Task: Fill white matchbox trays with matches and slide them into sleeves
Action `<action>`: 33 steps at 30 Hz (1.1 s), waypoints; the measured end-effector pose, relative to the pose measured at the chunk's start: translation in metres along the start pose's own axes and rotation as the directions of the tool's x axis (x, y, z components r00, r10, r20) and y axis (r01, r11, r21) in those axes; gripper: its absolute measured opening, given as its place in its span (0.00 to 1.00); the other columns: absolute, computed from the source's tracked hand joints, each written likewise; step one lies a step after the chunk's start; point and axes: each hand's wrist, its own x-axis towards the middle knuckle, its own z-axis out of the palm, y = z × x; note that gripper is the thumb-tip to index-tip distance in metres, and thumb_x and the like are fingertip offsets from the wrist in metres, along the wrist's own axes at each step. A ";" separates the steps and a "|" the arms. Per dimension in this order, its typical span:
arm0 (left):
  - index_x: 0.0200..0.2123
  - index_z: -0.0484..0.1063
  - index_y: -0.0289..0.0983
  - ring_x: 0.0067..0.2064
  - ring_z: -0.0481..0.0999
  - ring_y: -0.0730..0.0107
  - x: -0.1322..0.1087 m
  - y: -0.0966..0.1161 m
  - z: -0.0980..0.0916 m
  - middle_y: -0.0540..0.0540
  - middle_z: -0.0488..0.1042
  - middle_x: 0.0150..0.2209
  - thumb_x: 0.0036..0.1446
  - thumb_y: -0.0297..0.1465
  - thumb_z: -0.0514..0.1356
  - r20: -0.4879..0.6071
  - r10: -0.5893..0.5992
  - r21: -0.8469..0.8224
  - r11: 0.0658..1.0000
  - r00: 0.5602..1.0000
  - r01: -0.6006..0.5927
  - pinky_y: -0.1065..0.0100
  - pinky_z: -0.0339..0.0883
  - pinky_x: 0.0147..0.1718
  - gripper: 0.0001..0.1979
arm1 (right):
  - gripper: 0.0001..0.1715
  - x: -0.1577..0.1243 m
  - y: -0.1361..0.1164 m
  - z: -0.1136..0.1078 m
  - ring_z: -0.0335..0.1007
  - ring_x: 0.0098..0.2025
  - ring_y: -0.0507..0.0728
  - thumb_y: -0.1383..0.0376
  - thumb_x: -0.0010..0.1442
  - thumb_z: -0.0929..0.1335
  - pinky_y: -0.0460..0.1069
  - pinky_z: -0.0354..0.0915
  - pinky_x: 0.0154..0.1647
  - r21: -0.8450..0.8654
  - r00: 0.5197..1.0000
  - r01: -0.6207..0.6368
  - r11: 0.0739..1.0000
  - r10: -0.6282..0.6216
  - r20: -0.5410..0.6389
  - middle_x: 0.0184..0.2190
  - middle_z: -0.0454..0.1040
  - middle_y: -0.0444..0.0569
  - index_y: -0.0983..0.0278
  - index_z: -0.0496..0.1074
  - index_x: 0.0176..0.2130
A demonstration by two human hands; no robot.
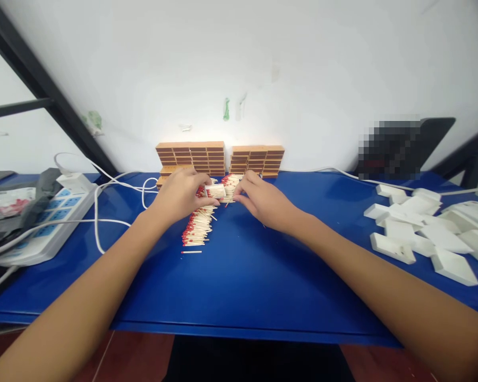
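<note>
My left hand (183, 195) is closed around a small white matchbox tray (215, 191) with matches in it, held just above the desk. Red-headed wooden matches (198, 227) lie in a long heap beneath and in front of that hand. More matches (231, 183) are heaped behind and right of the tray, beside the fingertips of my right hand (265, 201). Its thumb and fingers are pinched together at the edge of this heap; what is between them is too small to make out. One single match (191, 252) lies apart, nearest the front.
Stacked matchboxes (191, 154) and a second stack (258, 159) stand against the wall. Empty white trays (418, 223) lie jumbled on the right of the blue desk (255, 297). A power strip (63, 212) with loose white cables (97, 212) occupies the left side.
</note>
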 end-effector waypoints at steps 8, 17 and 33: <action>0.45 0.80 0.38 0.42 0.81 0.55 -0.001 0.022 0.007 0.41 0.83 0.41 0.55 0.52 0.75 0.032 0.050 -0.133 0.990 0.998 -0.045 0.59 0.69 0.44 0.26 | 0.10 0.000 -0.009 0.002 0.71 0.45 0.60 0.65 0.78 0.63 0.51 0.62 0.35 -0.134 0.997 -0.014 0.991 0.004 -0.081 0.48 0.70 0.56 0.65 0.72 0.47; 0.47 0.81 0.38 0.45 0.81 0.53 0.000 0.012 0.005 0.40 0.84 0.45 0.56 0.50 0.75 0.023 -0.002 -0.136 0.991 1.000 0.005 0.59 0.70 0.45 0.25 | 0.09 -0.002 -0.001 0.007 0.71 0.44 0.60 0.64 0.76 0.64 0.52 0.64 0.41 -0.026 0.985 0.024 0.999 -0.028 -0.170 0.46 0.72 0.54 0.63 0.73 0.45; 0.45 0.80 0.38 0.40 0.79 0.57 0.000 -0.007 0.001 0.42 0.83 0.40 0.59 0.49 0.73 -0.014 -0.040 -0.013 0.999 0.999 0.040 0.60 0.67 0.43 0.22 | 0.08 0.001 -0.001 0.014 0.70 0.43 0.58 0.67 0.74 0.65 0.51 0.64 0.43 0.019 0.989 -0.044 0.999 0.041 0.142 0.47 0.72 0.54 0.64 0.75 0.44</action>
